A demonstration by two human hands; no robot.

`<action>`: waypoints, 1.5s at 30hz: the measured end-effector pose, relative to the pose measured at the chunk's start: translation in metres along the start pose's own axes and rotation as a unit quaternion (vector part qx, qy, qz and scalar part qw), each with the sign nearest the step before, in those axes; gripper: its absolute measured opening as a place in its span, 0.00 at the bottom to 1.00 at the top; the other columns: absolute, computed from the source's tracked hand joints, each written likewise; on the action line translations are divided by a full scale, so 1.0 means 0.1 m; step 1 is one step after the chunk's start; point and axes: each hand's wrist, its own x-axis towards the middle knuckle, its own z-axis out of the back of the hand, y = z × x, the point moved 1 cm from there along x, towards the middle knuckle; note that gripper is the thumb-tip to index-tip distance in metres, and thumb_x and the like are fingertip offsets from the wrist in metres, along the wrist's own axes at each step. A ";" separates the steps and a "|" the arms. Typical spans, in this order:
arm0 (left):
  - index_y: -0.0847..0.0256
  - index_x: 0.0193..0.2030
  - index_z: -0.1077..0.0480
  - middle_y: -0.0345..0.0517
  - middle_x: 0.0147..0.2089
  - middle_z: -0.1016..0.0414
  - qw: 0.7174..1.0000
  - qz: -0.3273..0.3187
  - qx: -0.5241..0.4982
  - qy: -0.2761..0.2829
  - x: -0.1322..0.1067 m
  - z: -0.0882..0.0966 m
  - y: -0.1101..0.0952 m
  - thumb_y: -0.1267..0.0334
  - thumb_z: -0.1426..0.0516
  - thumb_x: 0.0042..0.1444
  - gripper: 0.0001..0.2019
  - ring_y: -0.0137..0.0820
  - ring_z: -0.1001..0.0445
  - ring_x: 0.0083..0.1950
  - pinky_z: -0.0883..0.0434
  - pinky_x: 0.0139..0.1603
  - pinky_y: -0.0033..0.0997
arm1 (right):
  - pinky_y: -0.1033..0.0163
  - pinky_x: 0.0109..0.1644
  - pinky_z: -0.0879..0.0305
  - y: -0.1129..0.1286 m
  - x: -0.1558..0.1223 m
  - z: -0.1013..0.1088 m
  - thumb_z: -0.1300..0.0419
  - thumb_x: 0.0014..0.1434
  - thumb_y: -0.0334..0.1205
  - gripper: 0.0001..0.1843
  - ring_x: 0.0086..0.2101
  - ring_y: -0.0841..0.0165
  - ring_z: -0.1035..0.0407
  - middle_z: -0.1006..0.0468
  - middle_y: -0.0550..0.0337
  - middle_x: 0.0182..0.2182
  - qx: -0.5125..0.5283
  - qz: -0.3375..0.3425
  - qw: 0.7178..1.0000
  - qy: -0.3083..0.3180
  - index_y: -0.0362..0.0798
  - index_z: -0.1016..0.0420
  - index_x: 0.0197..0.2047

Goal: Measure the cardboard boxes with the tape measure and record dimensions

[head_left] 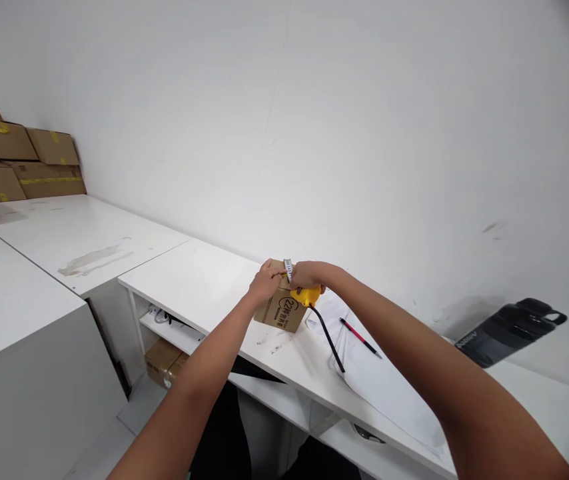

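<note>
Counter (204, 283) has a small carton (277, 315) sitting on it. Left hand (263, 283) sits on the carton's upper left, fingers partly stretched; can't tell if they're pinching anything. Right hand (307, 273) has its fingers curled round the yellow tape measure (307, 296) at the carton's right, with the blade (288, 269) over the top. I'd keep that blade flat and square, carton pinned so it won't skid.

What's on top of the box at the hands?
The left hand and a tape measure blade are at the top of the box. Whatever these and the right hand cover can't be seen.
</note>
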 end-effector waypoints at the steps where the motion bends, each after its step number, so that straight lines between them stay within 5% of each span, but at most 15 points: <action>1: 0.54 0.53 0.25 0.39 0.75 0.56 1.000 0.001 0.006 0.001 -0.01 0.00 0.00 0.59 0.49 0.59 0.18 0.41 0.39 0.67 0.40 0.65 0.36 | 0.58 0.30 0.26 -0.01 -0.01 -0.01 0.39 0.55 0.38 0.10 0.31 0.61 0.25 0.24 0.50 0.35 0.005 0.003 1.000 -0.003 0.42 0.27 0.39; 10: 0.46 0.54 0.26 0.36 0.74 0.53 0.996 0.018 0.087 0.013 -0.08 0.09 -0.15 0.55 0.50 0.59 0.19 0.48 0.35 0.63 0.36 0.60 0.46 | 0.59 0.29 0.28 -0.09 0.07 0.03 0.39 0.55 0.39 0.09 0.28 0.64 0.27 0.24 0.53 0.32 0.049 0.003 0.999 0.006 0.42 0.27 0.38; 17: 0.45 0.53 0.25 0.34 0.74 0.52 0.997 0.012 0.076 -0.001 -0.06 0.09 -0.06 0.55 0.49 0.59 0.18 0.45 0.36 0.64 0.38 0.63 0.43 | 0.60 0.30 0.28 -0.09 0.07 0.04 0.40 0.56 0.39 0.10 0.27 0.67 0.28 0.23 0.54 0.32 0.050 0.017 0.999 0.006 0.42 0.26 0.40; 24: 0.45 0.55 0.26 0.34 0.74 0.55 0.996 0.015 0.083 0.003 -0.06 0.09 -0.05 0.55 0.53 0.62 0.19 0.44 0.36 0.64 0.38 0.63 0.43 | 0.63 0.28 0.32 -0.38 0.17 0.02 0.37 0.52 0.45 0.12 0.26 0.68 0.29 0.23 0.55 0.32 0.152 0.057 0.987 -0.007 0.46 0.24 0.37; 27: 0.44 0.56 0.28 0.34 0.75 0.56 0.996 0.020 0.092 0.013 -0.07 0.10 -0.07 0.55 0.54 0.62 0.20 0.43 0.35 0.64 0.36 0.62 0.42 | 0.66 0.27 0.36 -0.53 0.25 0.01 0.38 0.52 0.46 0.12 0.28 0.68 0.29 0.22 0.54 0.34 0.189 0.058 0.978 -0.067 0.46 0.23 0.35; 34: 0.46 0.55 0.27 0.35 0.74 0.54 0.997 0.024 0.078 -0.001 -0.10 0.12 -0.10 0.56 0.53 0.61 0.20 0.43 0.38 0.66 0.37 0.63 0.42 | 0.66 0.33 0.40 -0.58 0.28 -0.10 0.45 0.57 0.50 0.15 0.39 0.64 0.29 0.20 0.56 0.40 0.189 0.039 0.920 -0.342 0.51 0.21 0.38; 39: 0.46 0.54 0.26 0.35 0.74 0.53 0.998 0.022 0.064 -0.004 -0.09 0.11 -0.09 0.56 0.52 0.61 0.19 0.44 0.40 0.68 0.39 0.64 0.43 | 0.64 0.36 0.39 -0.51 0.16 -0.28 0.47 0.58 0.54 0.19 0.38 0.63 0.28 0.20 0.57 0.39 0.240 0.032 0.874 -0.422 0.54 0.25 0.46; 45: 0.49 0.55 0.26 0.38 0.75 0.56 1.000 0.008 0.014 0.009 -0.04 0.08 -0.01 0.55 0.50 0.60 0.19 0.46 0.43 0.69 0.40 0.65 0.42 | 0.59 0.40 0.37 -0.55 0.02 -0.52 0.47 0.60 0.56 0.24 0.40 0.58 0.27 0.20 0.54 0.40 0.236 0.013 0.856 -0.461 0.54 0.30 0.54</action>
